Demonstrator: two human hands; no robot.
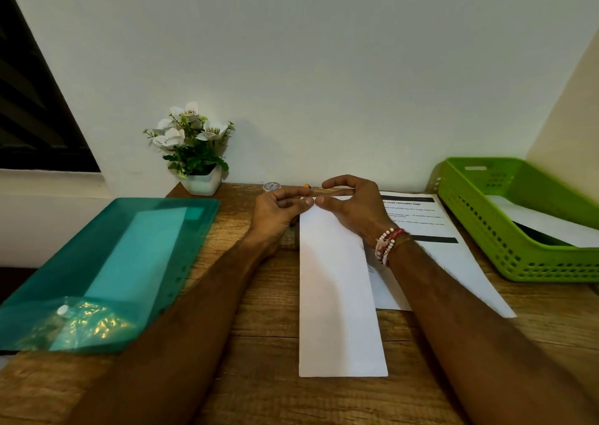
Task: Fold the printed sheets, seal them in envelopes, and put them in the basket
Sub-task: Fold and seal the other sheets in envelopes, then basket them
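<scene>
The left grip (278, 209) and the right grip (351, 206) (the person's two bare hands) are meeting at the far end of a long folded white sheet (340, 295), and each one is pinching that edge between its thumb and its fingers. The folded sheet is lying lengthwise on the wooden desk (275, 311), partly covering the printed sheets (418, 217), which are resting just beside the green basket (479, 230) at the right.

On my screen the left hand (275, 209) and right hand (353, 206) are bare, as are both forearms (207, 295). The right wrist wears stacked bracelets (387, 243): strands of small white beads, a red thread and a thin orange-gold cord.
</scene>
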